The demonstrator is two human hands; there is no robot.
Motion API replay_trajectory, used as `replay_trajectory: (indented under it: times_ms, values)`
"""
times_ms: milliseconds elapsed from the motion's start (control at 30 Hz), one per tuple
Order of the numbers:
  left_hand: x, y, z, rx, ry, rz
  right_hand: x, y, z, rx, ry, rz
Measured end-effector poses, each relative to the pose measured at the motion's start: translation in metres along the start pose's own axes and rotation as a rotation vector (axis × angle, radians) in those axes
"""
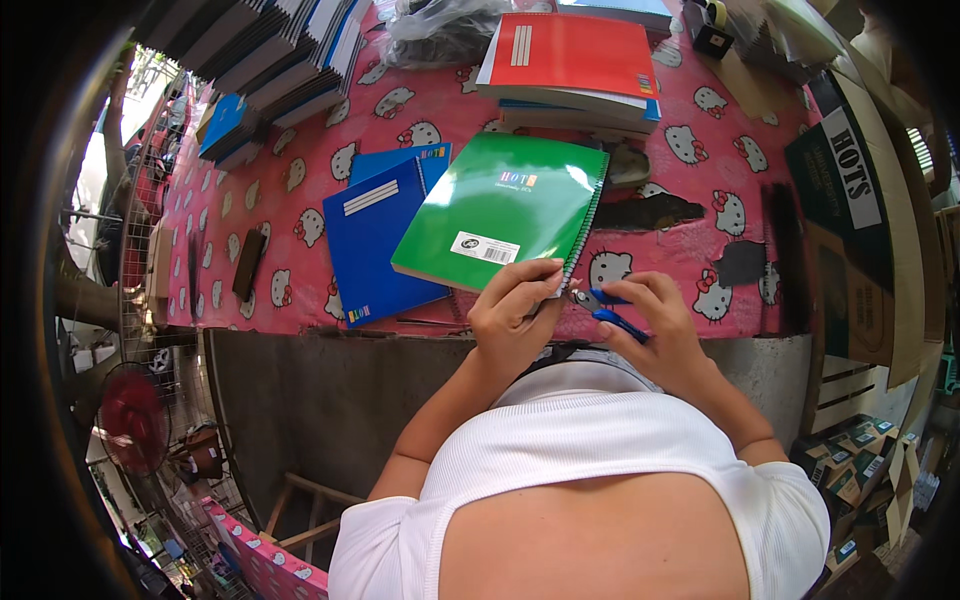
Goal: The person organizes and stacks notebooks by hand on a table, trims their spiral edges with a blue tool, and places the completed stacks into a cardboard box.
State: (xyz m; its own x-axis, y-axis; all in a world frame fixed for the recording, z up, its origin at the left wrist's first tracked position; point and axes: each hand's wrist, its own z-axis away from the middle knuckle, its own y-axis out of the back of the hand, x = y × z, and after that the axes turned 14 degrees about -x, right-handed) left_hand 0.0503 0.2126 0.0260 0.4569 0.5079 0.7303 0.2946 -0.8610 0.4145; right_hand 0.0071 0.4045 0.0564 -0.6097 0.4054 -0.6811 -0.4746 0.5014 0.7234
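A green spiral notebook (500, 205) lies tilted on the table, its wire coil along the right side. My left hand (518, 310) pinches the notebook's lower right corner, by the end of the coil. In my right hand (660, 325) is a pair of small pliers (608, 308) with blue handles, fingers and thumb on either side of the grips. The pliers' metal jaws point left, at or very close to the coil's lower end; whether they touch the wire I cannot tell. Partly under the green notebook are a dark blue notebook (375, 245) and a lighter blue one (375, 162).
A pink cartoon-print cover (270, 225) spreads over the table. Stacked notebooks (270, 50) rise at the far left, and a red-topped pile (580, 55) stands at the back. A tape dispenser (708, 30) sits back right. Cardboard boxes (850, 230) flank the right side; a red fan (135, 418) is at lower left.
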Motion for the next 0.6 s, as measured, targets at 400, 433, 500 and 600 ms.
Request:
replay_trajectory:
  times_ms: [400,433,500,600]
  values:
    - [-0.033,0.113,-0.015,0.828,0.028,-0.025,0.098,-0.038,0.011,-0.197,-0.058,0.115]
    - [-0.043,0.133,0.001,0.968,0.076,0.214,0.104,-0.039,0.012,-0.217,-0.021,0.521]
    - [-0.067,0.154,0.041,1.125,0.116,0.432,0.093,-0.025,-0.013,-0.185,-0.031,0.217]
    - [-0.116,0.166,0.128,1.342,0.412,0.409,0.057,0.005,-0.079,-0.007,0.155,-0.072]
